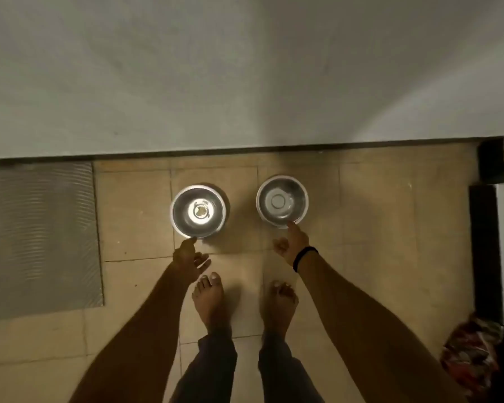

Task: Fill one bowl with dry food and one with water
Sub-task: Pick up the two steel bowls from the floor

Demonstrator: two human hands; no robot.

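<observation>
Reaching both bare arms (146,315) down and forward. Holding left hand (190,257) just ahead of the left foot (208,298), fingers loosely spread, one tip foremost. Holding right hand (292,245) ahead and right of that foot, index extended, other fingers apparently curled, thumb out.

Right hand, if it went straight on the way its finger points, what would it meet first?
The near rim of the right bowl; the outstretched finger of the right hand looks to be at or touching it, though depth is unclear.
</observation>
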